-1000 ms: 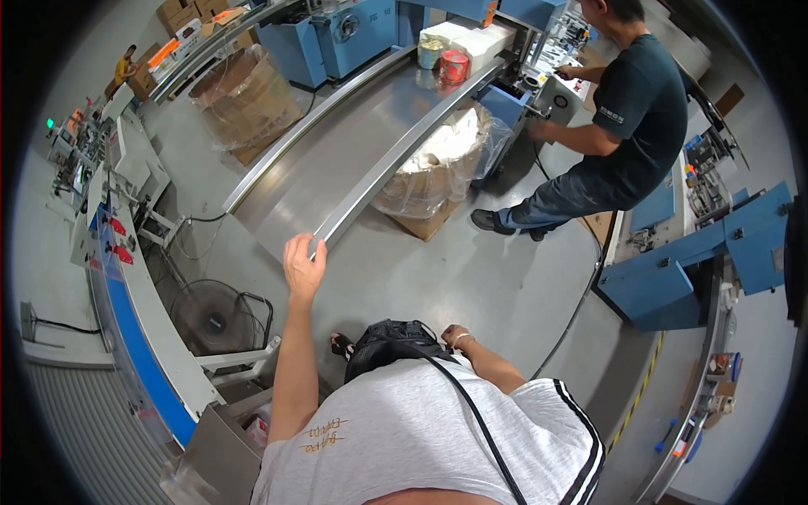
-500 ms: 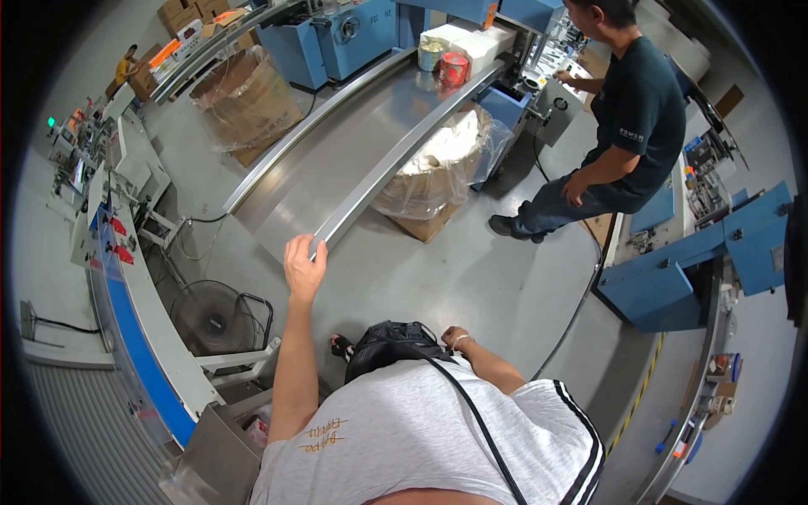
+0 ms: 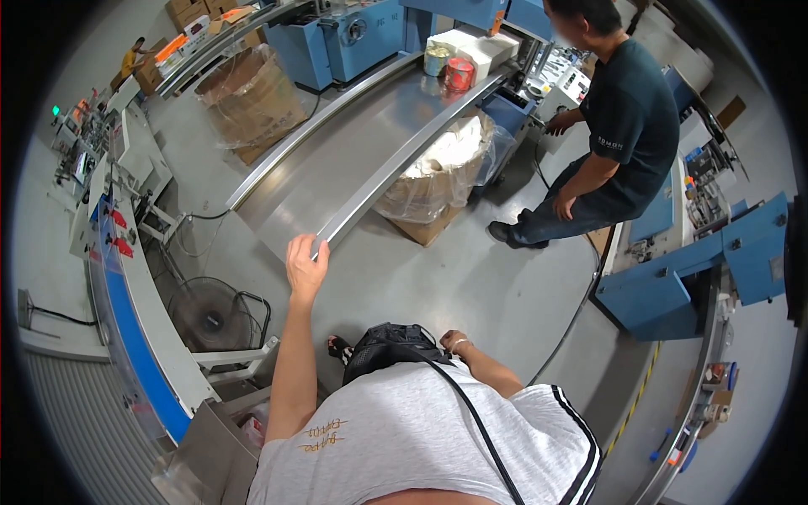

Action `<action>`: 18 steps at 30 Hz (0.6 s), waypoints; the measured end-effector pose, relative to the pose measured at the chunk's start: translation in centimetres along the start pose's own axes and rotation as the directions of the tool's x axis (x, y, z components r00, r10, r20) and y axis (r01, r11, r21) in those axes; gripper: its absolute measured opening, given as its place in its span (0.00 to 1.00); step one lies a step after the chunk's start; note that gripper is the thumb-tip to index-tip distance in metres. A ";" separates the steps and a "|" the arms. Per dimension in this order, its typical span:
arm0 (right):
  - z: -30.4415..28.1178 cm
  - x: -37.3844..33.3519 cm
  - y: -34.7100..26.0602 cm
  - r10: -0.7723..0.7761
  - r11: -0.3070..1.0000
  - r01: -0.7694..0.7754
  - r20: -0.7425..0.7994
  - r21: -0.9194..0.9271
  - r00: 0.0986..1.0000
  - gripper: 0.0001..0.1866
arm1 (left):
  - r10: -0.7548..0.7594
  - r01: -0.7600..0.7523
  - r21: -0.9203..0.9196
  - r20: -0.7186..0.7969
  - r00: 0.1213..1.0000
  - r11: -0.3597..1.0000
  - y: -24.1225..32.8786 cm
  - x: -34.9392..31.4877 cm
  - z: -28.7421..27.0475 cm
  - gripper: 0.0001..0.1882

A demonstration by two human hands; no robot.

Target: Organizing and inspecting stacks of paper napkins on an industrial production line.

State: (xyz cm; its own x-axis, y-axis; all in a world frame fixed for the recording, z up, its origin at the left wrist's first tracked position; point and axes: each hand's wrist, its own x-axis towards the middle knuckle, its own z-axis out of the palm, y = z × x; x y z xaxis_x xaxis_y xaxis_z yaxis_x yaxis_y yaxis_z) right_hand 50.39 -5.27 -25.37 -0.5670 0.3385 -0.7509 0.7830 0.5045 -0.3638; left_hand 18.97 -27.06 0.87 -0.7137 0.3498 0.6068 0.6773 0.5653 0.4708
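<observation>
At centre frame, the long metal rail (image 3: pixel 396 160) runs from 1 o'clock down toward the middle, edging a steel conveyor table (image 3: pixel 337 160). Left hand (image 3: pixel 306 268) clamps its fingers over the rail's near end. Right hand (image 3: pixel 452 342), at 6 o'clock, rests by a black bag (image 3: pixel 389 345); its grip cannot be told. A seated co-worker (image 3: pixel 623 135) is at 2 o'clock; a floor fan (image 3: pixel 210 316) at 8 o'clock.

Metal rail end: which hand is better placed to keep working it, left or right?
Left, likely. The left hand is raised with its fingers on the near end of the long metal rail. The right hand is low by the black bag at the waist, away from the rail.
</observation>
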 end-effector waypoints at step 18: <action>0.8 0.1 1.1 -0.018 1.000 0.019 -0.057 0.016 0.998 0.20 | -0.093 0.096 0.174 -0.026 0.995 0.980 -0.3 -1.8 -0.7 0.18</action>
State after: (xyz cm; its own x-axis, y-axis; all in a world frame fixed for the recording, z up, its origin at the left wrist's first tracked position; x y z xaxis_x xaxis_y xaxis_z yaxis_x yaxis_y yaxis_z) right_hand 51.43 -5.34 -26.31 -0.5947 0.3741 -0.7116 0.7761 0.4979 -0.3869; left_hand 20.21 -28.37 0.05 -0.7689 0.2761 0.5767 0.5641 0.7175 0.4086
